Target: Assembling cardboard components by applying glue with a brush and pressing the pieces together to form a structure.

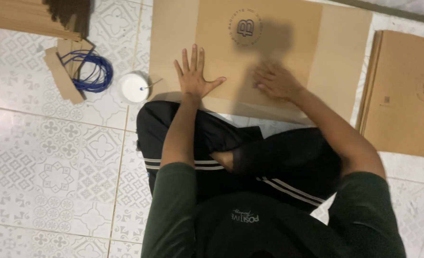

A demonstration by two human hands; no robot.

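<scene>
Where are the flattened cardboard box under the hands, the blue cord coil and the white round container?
flattened cardboard box (288,52), head view, bare middle panel.
blue cord coil (93,71), head view, right side of the loops.
white round container (132,88), head view, centre of its top.

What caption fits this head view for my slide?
Seated cross-legged on patterned tile, a person presses the left hand and right hand flat on a flattened cardboard box.
</scene>
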